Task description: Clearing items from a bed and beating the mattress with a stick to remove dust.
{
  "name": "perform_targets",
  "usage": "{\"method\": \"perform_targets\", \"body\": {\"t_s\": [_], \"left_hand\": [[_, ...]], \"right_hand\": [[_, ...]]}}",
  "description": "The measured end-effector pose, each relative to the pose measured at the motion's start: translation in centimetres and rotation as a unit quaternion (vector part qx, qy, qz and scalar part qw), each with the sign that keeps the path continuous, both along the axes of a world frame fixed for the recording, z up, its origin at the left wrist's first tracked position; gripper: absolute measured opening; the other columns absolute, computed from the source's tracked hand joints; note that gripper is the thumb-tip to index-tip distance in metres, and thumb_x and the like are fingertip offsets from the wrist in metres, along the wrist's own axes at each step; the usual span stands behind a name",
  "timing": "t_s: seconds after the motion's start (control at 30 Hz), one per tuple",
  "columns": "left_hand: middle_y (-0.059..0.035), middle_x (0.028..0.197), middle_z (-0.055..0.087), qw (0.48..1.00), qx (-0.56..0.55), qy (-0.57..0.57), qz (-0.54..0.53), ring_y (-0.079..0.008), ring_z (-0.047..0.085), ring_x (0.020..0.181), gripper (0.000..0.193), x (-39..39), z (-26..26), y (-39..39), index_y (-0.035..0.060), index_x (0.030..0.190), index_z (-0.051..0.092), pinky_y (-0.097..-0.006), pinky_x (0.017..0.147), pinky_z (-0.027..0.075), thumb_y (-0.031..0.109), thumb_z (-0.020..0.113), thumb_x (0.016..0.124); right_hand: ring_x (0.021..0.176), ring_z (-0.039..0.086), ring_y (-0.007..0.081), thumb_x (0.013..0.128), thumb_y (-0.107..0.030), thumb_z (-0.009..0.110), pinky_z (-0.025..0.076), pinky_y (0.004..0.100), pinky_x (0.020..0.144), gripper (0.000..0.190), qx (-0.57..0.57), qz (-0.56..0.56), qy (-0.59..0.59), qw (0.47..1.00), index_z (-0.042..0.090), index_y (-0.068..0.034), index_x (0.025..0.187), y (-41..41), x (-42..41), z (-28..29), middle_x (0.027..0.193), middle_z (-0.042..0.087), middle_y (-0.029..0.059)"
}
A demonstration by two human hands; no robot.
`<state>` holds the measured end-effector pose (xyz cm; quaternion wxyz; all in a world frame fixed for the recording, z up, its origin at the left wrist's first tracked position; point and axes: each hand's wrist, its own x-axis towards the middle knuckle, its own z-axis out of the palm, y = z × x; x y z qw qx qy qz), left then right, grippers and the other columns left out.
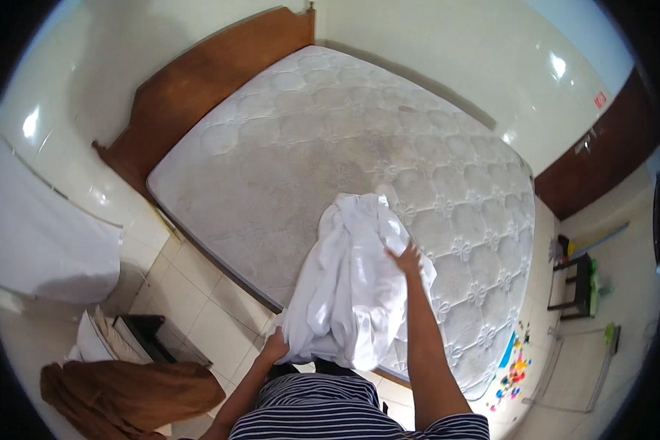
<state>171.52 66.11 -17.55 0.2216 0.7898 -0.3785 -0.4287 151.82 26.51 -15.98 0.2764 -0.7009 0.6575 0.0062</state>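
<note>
A bunched white fabric sheet (357,286) is draped over the near edge of the bare mattress (330,143), its folds reaching down toward my body. My left hand (276,346) grips the sheet's lower left edge, just off the mattress. Along the sheet's upper right side rests my right hand (407,258), thumb spread away from the fingers. The mattress has a quilted flower pattern, and its surface looks stained.
A wooden headboard (214,77) closes off the mattress's far left end. Brown cloth (132,393) is heaped at lower left, beside a dark box-like object (140,330). To the right are a small dark stool (575,289), scattered colourful small items (514,377) and a brown door (599,148).
</note>
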Motion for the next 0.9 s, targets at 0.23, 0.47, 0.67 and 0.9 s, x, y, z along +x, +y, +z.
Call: {"method": "perform_targets", "body": {"t_s": [0.23, 0.47, 0.67, 0.9], "left_hand": [[-0.0105, 0.072, 0.052, 0.955, -0.116, 0.11, 0.248, -0.0169, 0.054, 0.071, 0.032, 4.0, 2.9, -9.6, 0.0031, 0.098, 0.036, -0.0283, 0.059, 0.044, 0.01, 0.056, 0.074], [-0.0095, 0.083, 0.054, 0.891, -0.188, 0.402, 0.098, -0.013, 0.054, 0.074, 0.032, -3.9, 18.1, -27.1, 0.0072, 0.098, 0.034, -0.0218, 0.062, 0.045, -0.003, 0.054, 0.075], [-0.0199, 0.108, 0.048, 0.849, -0.433, 0.11, -0.282, -0.0241, 0.05, 0.098, 0.038, -9.3, 18.8, -41.4, 0.0061, 0.108, 0.039, -0.0368, 0.081, 0.042, 0.013, 0.059, 0.077], [-0.0225, 0.136, 0.009, 0.96, -0.188, -0.2, -0.063, -0.0463, 0.01, 0.122, 0.106, -6.5, 6.9, -36.0, 0.0097, 0.133, 0.012, -0.0549, 0.097, 0.013, 0.051, 0.071, 0.056]], "right_hand": [[0.121, 0.025, 0.0391, 0.06, -0.052, 0.067, 0.028, 0.0512, 0.093, 0.09, -0.101, 0.092, -0.101, 0.985, 0.025, -0.014, 0.13, 10.2, -8.5, -10.3, 0.132, 0.027, 0.0187], [0.084, 0.058, 0.025, 0.079, -0.037, 0.056, 0.046, 0.0333, 0.071, 0.044, -0.104, -0.194, -0.231, 0.948, 0.048, -0.002, 0.105, 6.5, -13.8, -6.8, 0.095, 0.059, 0.0144], [0.088, 0.055, 0.0275, 0.082, -0.034, 0.05, 0.043, 0.0337, 0.076, 0.042, -0.044, -0.293, -0.486, 0.822, 0.046, -0.002, 0.107, 9.2, -20.2, -12.6, 0.101, 0.054, 0.0167], [0.103, 0.045, 0.0263, 0.082, -0.032, 0.05, 0.034, 0.0338, 0.087, 0.044, -0.173, -0.355, -0.383, 0.835, 0.043, -0.002, 0.114, 8.8, -23.1, -8.9, 0.111, 0.048, 0.016]]}}
